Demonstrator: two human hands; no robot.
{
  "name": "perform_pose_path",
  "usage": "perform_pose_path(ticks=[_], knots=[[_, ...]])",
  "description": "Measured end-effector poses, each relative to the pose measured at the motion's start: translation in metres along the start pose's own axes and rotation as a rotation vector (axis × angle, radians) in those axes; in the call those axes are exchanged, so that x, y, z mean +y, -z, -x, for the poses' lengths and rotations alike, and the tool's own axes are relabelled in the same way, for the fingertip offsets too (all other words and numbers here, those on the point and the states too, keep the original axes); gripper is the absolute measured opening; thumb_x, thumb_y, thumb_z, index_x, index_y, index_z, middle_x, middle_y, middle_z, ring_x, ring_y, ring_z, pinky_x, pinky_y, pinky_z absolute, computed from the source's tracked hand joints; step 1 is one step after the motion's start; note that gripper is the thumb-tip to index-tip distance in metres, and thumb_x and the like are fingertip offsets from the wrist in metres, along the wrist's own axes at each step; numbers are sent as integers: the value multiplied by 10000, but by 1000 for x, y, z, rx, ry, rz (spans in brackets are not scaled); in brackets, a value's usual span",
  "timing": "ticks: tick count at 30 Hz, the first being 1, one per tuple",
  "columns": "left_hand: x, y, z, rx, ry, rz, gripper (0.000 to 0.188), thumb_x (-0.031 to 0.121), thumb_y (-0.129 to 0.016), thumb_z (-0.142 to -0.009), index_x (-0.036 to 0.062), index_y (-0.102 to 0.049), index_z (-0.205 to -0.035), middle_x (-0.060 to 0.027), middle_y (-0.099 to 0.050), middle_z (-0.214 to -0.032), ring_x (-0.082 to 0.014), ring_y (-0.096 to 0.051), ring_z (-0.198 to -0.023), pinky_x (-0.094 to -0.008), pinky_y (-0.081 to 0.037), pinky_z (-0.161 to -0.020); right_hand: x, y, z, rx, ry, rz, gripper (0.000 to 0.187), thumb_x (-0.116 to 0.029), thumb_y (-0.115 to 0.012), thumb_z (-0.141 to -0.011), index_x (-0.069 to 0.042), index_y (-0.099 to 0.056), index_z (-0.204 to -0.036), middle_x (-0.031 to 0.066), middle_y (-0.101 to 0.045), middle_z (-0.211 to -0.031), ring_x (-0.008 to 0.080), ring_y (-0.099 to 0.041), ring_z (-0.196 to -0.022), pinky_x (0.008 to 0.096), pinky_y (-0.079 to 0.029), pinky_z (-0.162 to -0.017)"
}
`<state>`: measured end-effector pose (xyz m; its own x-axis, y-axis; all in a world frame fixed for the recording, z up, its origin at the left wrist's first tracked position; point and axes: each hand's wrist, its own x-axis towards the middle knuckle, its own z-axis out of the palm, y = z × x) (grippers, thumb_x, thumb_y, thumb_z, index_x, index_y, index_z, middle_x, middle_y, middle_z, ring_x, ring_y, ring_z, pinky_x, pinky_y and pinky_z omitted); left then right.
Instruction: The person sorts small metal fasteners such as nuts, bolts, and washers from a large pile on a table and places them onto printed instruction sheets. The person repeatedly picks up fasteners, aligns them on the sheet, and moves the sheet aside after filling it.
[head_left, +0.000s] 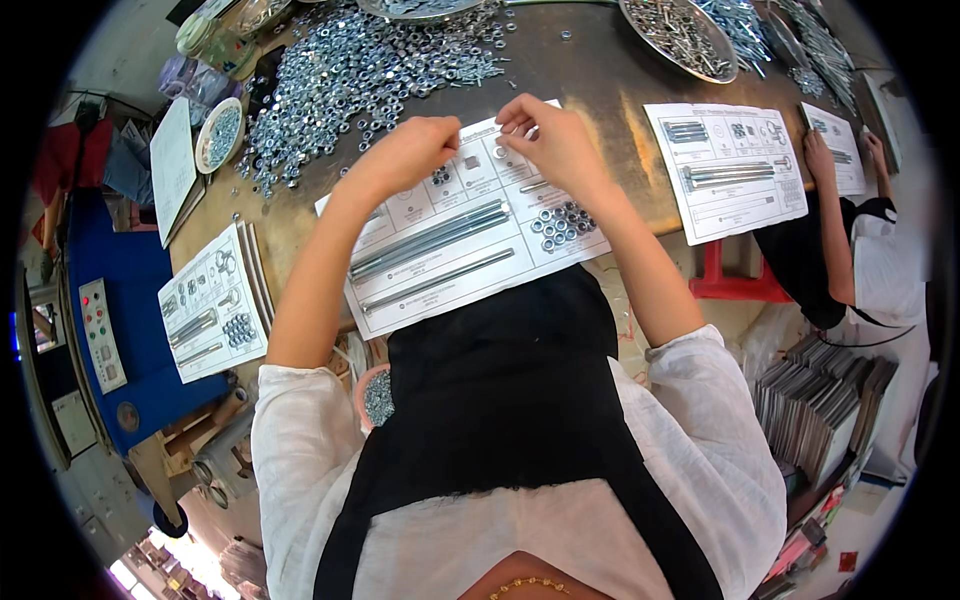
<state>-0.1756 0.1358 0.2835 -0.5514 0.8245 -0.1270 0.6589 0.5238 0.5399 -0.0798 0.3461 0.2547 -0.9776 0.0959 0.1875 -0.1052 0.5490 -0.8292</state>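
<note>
A printed sheet (440,295) with boxed pictures lies at the table's front edge before me. Long metal rods (435,240) and a thinner rod (440,283) rest on it, with a cluster of hex nuts (563,227) at its right. Over the sheet's upper part, my left hand (415,152) is closed, its fingertips together; what they hold, if anything, is hidden. My right hand (555,145) hovers at the upper right with thumb and bent fingers slightly apart, close to a small ring (500,152). A few small nuts (441,175) sit below my left hand.
A large heap of loose nuts (350,70) spreads beyond the sheet. To its left stands a bowl of small parts (222,135). A metal dish of screws (680,35) is at the far right. More loaded sheets (725,170) lie rightward, near another person's hand (820,160).
</note>
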Motion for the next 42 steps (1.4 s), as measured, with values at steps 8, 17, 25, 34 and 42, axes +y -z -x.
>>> perform_pose_path(ticks=[8, 17, 25, 34, 42], knots=[[1, -13, -28, -137, 14, -250, 88, 57, -695, -786, 13, -680, -860, -179, -695, -875, -358, -674, -839, -431, -526, -743, -11, -39, 11, -28, -79, 144, 198, -118, -750, -785, -98, -620, -933, 48, -715, -838, 269, -695, -802, 391, -528, -673], [-17, -30, -24, -5, -54, -30, 160, 131, -623, -860, 43, -675, -982, -175, -689, -963, -376, -665, -905, -446, -538, -781, -9, -52, 15, 28, -137, 177, 174, -146, -729, -811, -103, -599, -919, 57, -715, -859, 282, -694, -823, 412, -524, -675], [-51, -21, -80, 437, 81, -409, 125, 194, -619, -920, 107, -682, -983, -90, -654, -985, -304, -675, -887, -430, -551, -736, 37, -45, -76, 293, -179, 466, 222, -202, -710, -822, -35, -645, -953, 187, -691, -878, 371, -690, -895, 442, -554, -759], [-12, -21, -35, 401, 176, -191, 130, 232, -694, -835, 106, -665, -824, -52, -638, -859, -266, -652, -796, -406, -515, -685, 24, -23, -58, 227, -52, 61, 174, -117, -740, -805, -14, -622, -881, 147, -697, -846, 299, -695, -776, 384, -548, -722], [13, -82, 18, 592, -36, -333, 116, 130, -721, -794, 89, -620, -832, -48, -574, -824, -245, -605, -832, -382, -477, -726, -2, -27, 10, 28, -32, 20, 193, -64, -740, -822, -33, -573, -915, 103, -675, -801, 254, -674, -746, 342, -528, -675]])
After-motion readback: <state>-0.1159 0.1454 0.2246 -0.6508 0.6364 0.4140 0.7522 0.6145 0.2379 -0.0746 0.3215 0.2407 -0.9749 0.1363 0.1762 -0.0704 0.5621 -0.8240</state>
